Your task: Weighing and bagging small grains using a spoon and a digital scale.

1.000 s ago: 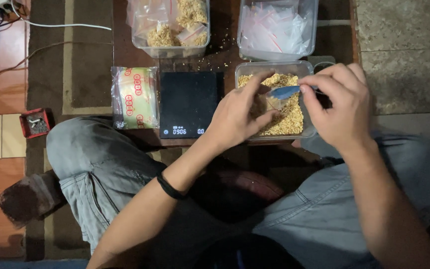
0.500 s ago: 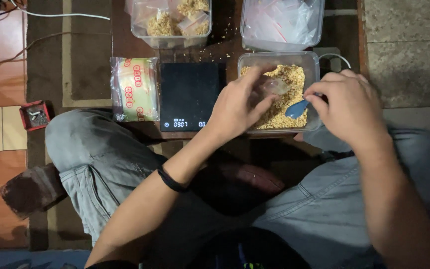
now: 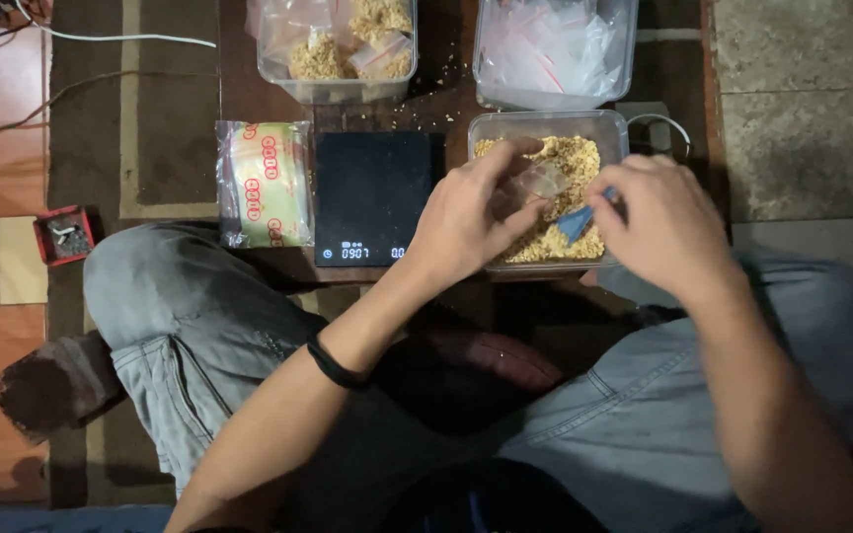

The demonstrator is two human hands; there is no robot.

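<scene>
A dark wooden tabletop sits low before a seated person. The left hand pinches a small clear bag over a tub of golden crumbs. The right hand grips a blue scoop in the crumbs. A black scale lies just left.

Left hand holds small clear bag over crumb tub; right hand grips blue scoop.

small clear bag (held open) above blue scoop.
</scene>
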